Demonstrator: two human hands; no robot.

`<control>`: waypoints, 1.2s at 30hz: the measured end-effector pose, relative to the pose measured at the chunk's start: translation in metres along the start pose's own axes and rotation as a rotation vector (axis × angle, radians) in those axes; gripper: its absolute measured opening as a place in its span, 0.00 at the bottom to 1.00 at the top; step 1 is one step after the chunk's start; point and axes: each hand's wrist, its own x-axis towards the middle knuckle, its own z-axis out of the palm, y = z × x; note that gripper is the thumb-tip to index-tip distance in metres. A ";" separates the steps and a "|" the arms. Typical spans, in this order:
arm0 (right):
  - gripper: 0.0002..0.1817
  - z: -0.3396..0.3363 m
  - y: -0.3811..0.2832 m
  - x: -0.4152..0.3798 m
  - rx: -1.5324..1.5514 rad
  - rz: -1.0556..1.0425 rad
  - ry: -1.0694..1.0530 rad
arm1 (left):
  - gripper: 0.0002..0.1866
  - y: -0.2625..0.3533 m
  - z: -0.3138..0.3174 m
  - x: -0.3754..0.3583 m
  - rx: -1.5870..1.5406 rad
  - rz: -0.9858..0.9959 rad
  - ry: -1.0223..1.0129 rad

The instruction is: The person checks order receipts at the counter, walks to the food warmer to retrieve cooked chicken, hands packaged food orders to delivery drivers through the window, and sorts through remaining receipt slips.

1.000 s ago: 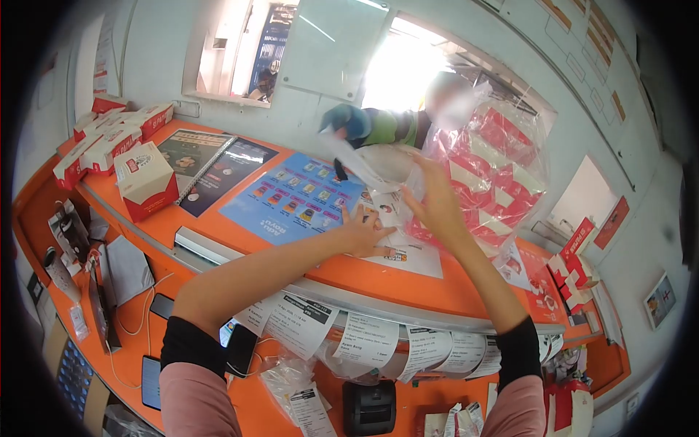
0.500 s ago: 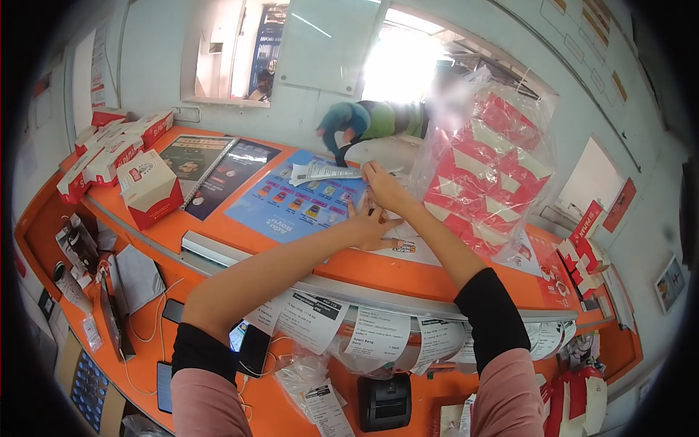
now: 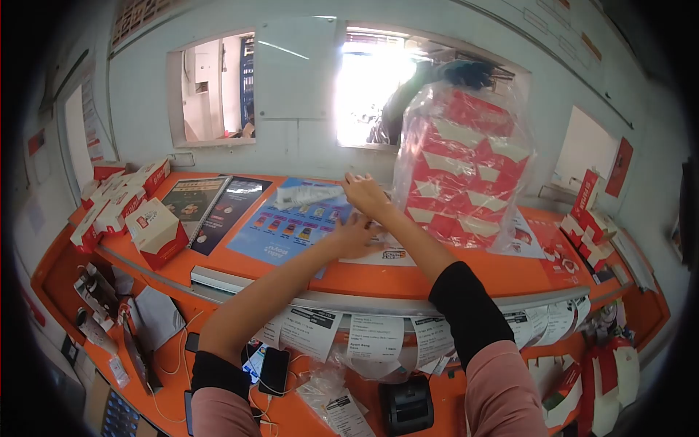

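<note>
Paper slip (image 3: 309, 194) beside the hands (image 3: 366, 197)

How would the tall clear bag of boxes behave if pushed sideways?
The clear bag would likely crumple, its thin plastic being wrinkled. The boxes inside look like card, so probably light for their size. Stacked several high, they might lean or tip.

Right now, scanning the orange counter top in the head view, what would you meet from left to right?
Pile of red-and-white boxes, open spiral-bound menu, blue sheet, clear bag of boxes, red leaflet.
</note>
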 end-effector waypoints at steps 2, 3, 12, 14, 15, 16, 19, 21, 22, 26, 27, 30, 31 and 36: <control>0.11 -0.036 -0.002 0.002 0.070 0.028 0.042 | 0.27 -0.015 -0.005 0.006 -0.022 0.052 0.016; 0.10 -0.061 -0.004 -0.002 0.135 0.046 0.089 | 0.25 -0.029 -0.006 0.012 -0.189 0.134 0.057; 0.14 -0.287 -0.060 -0.160 0.586 0.099 0.145 | 0.31 0.100 -0.073 -0.085 -1.926 0.095 -0.270; 0.13 -0.306 -0.077 -0.202 0.568 0.045 0.145 | 0.30 0.148 -0.050 -0.132 -1.591 0.090 -0.199; 0.13 -0.314 -0.088 -0.222 0.528 -0.025 0.156 | 0.28 0.176 -0.038 -0.154 -1.242 0.112 -0.131; 0.13 -0.319 -0.101 -0.242 0.558 -0.013 0.135 | 0.35 0.206 -0.029 -0.171 -1.384 0.102 -0.161; 0.15 -0.325 -0.149 -0.304 0.954 0.376 0.125 | 0.34 0.249 0.030 -0.209 -1.345 -0.028 -0.164; 0.15 -0.326 -0.179 -0.336 1.090 0.600 0.234 | 0.32 0.272 0.070 -0.224 -1.387 0.098 0.066; 0.15 -0.330 -0.193 -0.346 1.193 0.810 0.364 | 0.32 0.288 0.080 -0.230 -1.405 0.077 0.056; 0.16 -0.350 -0.224 -0.382 1.742 1.413 0.514 | 0.34 0.339 0.105 -0.247 -1.639 -0.218 -0.084; 0.15 -0.346 -0.231 -0.399 1.777 1.497 0.467 | 0.36 0.347 0.108 -0.251 -1.548 -0.273 -0.157; 0.11 -0.342 -0.241 -0.436 1.680 1.540 0.332 | 0.41 0.360 0.141 -0.264 -1.286 -0.152 -0.073; 0.08 -0.340 -0.246 -0.442 1.502 1.603 0.305 | 0.42 0.363 0.148 -0.268 -1.160 -0.210 -0.119; 0.09 -0.338 -0.247 -0.457 1.185 1.570 0.157 | 0.34 0.370 0.152 -0.284 -1.380 -0.429 -0.295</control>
